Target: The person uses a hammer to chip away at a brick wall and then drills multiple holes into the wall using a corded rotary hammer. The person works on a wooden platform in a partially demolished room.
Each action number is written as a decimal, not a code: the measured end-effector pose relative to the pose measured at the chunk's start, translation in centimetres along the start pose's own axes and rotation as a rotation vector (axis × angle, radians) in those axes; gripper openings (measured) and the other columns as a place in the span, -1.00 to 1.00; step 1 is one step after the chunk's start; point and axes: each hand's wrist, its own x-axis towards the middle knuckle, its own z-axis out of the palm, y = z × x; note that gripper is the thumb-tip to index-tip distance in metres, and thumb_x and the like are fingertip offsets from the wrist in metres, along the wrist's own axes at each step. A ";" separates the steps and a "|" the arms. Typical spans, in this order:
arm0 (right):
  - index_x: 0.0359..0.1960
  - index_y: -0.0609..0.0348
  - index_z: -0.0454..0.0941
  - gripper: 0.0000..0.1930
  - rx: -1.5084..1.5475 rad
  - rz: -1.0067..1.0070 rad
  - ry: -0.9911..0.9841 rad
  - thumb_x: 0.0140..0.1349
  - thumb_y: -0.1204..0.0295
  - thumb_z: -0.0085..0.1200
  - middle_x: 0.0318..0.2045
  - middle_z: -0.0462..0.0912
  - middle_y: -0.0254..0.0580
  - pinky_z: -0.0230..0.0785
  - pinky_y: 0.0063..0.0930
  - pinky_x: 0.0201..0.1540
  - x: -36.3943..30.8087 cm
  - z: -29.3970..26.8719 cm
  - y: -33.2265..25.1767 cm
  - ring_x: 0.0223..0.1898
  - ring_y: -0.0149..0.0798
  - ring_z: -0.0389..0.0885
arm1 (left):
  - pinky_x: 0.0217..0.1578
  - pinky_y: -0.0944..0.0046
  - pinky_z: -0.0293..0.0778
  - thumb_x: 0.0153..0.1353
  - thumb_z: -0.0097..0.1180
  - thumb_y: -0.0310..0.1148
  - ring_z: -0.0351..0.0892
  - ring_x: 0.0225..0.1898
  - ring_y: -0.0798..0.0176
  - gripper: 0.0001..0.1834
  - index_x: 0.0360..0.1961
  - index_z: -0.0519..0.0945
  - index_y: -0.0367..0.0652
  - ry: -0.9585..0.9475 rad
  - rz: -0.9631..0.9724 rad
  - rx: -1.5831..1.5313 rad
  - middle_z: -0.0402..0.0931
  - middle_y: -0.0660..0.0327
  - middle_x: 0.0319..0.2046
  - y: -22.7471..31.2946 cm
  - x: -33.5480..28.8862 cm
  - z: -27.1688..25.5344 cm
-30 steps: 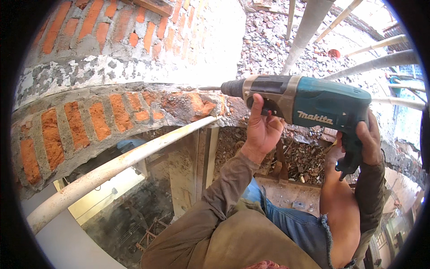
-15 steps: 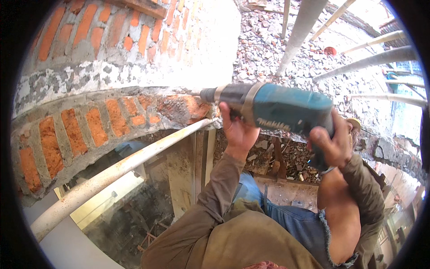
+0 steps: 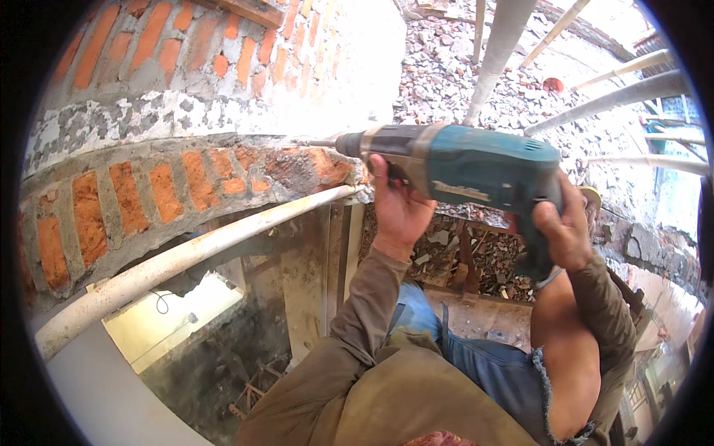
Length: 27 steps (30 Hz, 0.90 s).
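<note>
Drill (image 3: 491,160), probably heavy and rigid, pointed left near the brick ledge (image 3: 164,192); right hand (image 3: 569,234) wrapped its rear handle (image 3: 531,249), left hand (image 3: 401,214) cupped its front underside, seemingly sound holds.

The wearer has a brown long-sleeved shirt (image 3: 416,390) and blue denim (image 3: 494,372) with a frayed hem (image 3: 545,383).
</note>
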 end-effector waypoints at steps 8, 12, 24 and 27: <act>0.32 0.40 0.29 -0.32 0.035 0.150 0.048 0.44 0.08 0.20 -0.29 0.62 -0.16 0.53 -0.51 -0.45 2.9 -0.8 -2.3 -0.45 -0.39 0.62 | 0.34 -0.01 0.48 0.39 0.24 0.12 0.59 0.25 0.20 -0.45 0.24 0.59 0.02 0.019 0.126 0.074 0.63 0.33 0.19 -0.5 1.3 1.2; 0.29 0.41 0.33 -0.36 -0.077 0.087 -0.004 0.45 0.09 0.19 -0.36 0.59 -0.22 0.48 -0.56 -0.50 4.9 0.7 -3.7 -0.51 -0.44 0.59 | 0.33 -0.01 0.49 0.39 0.22 0.14 0.59 0.25 0.20 -0.49 0.16 0.65 0.05 0.032 0.161 -0.007 0.64 0.32 0.18 0.9 2.1 0.7; 0.19 0.37 0.42 -0.44 -0.024 0.150 0.053 0.47 0.08 0.17 -0.38 0.61 -0.24 0.48 -0.52 -0.51 6.4 1.0 -1.8 -0.53 -0.45 0.58 | 0.36 -0.06 0.43 0.40 0.14 0.24 0.52 0.31 0.15 -0.37 0.26 0.56 0.02 -0.004 0.146 -0.001 0.56 0.24 0.27 1.2 3.4 -0.5; 0.20 0.34 0.40 -0.46 0.048 0.195 0.013 0.46 0.11 0.18 -0.32 0.63 -0.17 0.51 -0.51 -0.48 6.1 0.6 -0.8 -0.47 -0.41 0.64 | 0.45 -0.17 0.27 0.37 0.07 0.35 0.32 0.45 0.08 -0.19 0.41 0.39 0.00 -0.041 0.026 0.087 0.39 0.17 0.41 -0.2 2.7 -1.1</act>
